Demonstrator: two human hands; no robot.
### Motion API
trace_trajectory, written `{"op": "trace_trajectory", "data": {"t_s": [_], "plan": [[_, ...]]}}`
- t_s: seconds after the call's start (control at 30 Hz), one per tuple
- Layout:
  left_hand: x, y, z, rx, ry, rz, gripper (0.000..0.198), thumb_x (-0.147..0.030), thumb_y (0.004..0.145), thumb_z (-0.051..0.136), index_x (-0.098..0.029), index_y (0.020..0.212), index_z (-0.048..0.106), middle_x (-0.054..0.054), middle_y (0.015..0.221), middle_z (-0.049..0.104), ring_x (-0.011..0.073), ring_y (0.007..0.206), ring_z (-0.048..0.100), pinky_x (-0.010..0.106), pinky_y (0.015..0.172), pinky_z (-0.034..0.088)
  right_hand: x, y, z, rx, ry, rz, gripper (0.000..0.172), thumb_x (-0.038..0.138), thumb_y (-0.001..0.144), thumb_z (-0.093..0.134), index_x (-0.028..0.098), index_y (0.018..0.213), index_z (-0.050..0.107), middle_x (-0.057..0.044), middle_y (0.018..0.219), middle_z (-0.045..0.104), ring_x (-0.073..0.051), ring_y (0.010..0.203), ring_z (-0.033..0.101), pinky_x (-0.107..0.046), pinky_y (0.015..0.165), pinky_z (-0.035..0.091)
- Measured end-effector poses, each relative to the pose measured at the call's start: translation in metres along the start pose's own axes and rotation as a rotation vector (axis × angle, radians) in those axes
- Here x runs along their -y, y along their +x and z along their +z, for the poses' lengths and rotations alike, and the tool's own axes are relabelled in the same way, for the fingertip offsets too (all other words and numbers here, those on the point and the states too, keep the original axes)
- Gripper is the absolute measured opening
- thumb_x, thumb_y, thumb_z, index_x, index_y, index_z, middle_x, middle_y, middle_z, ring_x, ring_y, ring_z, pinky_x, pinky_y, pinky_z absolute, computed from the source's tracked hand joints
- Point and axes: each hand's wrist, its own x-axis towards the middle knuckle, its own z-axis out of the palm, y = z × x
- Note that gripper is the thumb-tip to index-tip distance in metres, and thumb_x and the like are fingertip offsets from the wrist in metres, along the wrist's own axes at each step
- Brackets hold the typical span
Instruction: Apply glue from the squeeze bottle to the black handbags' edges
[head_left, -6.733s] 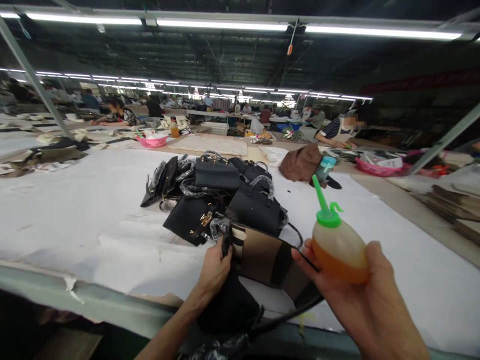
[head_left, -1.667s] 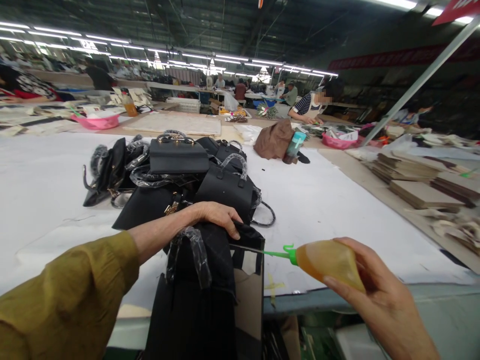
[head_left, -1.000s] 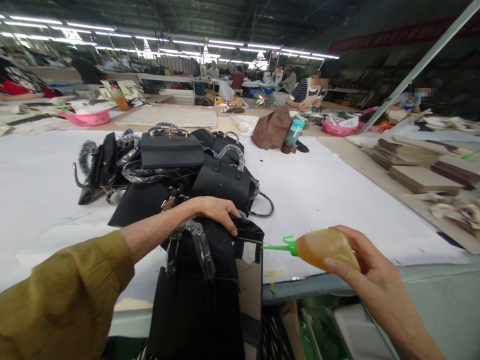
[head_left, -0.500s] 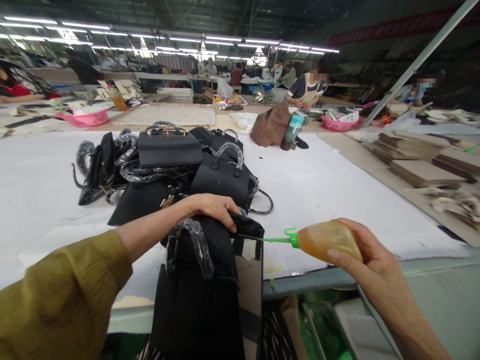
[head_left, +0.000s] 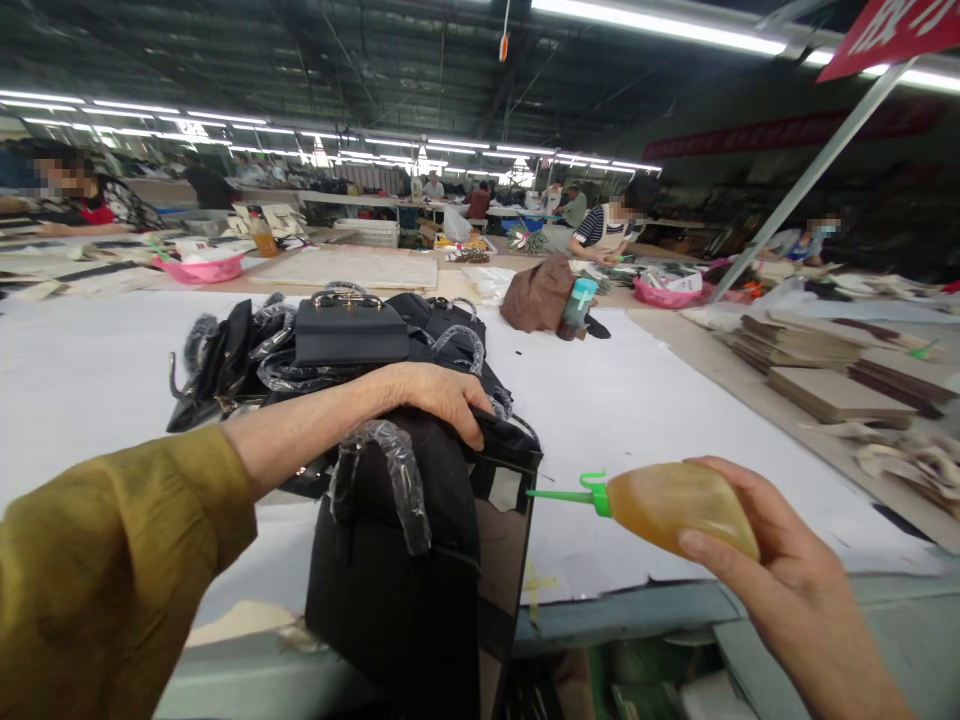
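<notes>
My left hand (head_left: 439, 396) lies over the top of a black handbag (head_left: 409, 560) that stands at the near table edge, fingers curled over its upper rim. A plastic-wrapped handle (head_left: 390, 470) hangs down the bag's front. My right hand (head_left: 787, 590) grips a squeeze bottle of amber liquid (head_left: 679, 503), held sideways. Its green nozzle (head_left: 562, 494) points left at the bag's open side panel (head_left: 510, 500), just short of it.
A heap of black handbags (head_left: 330, 335) lies behind on the white table cover (head_left: 660, 400). A brown bag (head_left: 536, 295) and a teal bottle (head_left: 576, 303) sit farther back. Stacked boards (head_left: 825, 370) are at right. Pink basins (head_left: 199, 268) and other people working stand beyond.
The bag has risen and tilted toward me under my left hand. The bottle nozzle has drawn back slightly to the right from the bag's edge.
</notes>
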Motion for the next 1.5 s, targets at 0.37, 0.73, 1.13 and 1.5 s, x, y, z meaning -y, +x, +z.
{"op": "trace_trajectory", "data": {"t_s": [0.37,0.73,1.13,1.5], "plan": [[-0.021,0.018,-0.011,-0.001,0.108,0.017,0.015,-0.027,0.063,0.064,-0.017,0.073,0.067,-0.006,0.056,0.055,0.0093,0.052,0.047,0.018,0.049,0.037,-0.009,0.005,0.000,-0.068,0.015,-0.014,0.052,0.043,0.062,0.071,0.027,0.108,0.053,-0.002,0.097,0.064,-0.021,0.082,0.062,-0.023,0.061,0.053],[0.005,0.043,-0.006,-0.022,0.161,0.068,0.018,-0.027,0.064,0.063,-0.016,0.077,0.068,-0.005,0.061,0.058,0.0095,0.054,0.047,0.018,0.052,0.037,-0.028,0.006,0.012,-0.074,0.009,0.032,0.053,0.045,0.064,0.070,0.025,0.110,0.051,-0.003,0.098,0.062,-0.021,0.085,0.060,-0.024,0.067,0.051],[0.007,0.040,-0.005,-0.042,0.162,0.090,0.017,-0.028,0.065,0.062,-0.015,0.075,0.067,-0.005,0.058,0.053,0.0095,0.056,0.045,0.018,0.051,0.034,-0.039,0.006,0.023,-0.068,-0.019,0.073,0.054,0.048,0.062,0.070,0.026,0.109,0.052,-0.002,0.103,0.060,-0.020,0.088,0.059,-0.024,0.072,0.049],[0.007,0.038,-0.003,-0.051,0.165,0.065,0.016,-0.028,0.066,0.062,-0.015,0.075,0.066,-0.005,0.059,0.052,0.0093,0.056,0.045,0.018,0.049,0.033,-0.045,-0.007,0.025,-0.016,0.025,0.124,0.054,0.045,0.064,0.070,0.027,0.112,0.051,-0.002,0.109,0.057,-0.021,0.093,0.058,-0.025,0.075,0.049]]}}
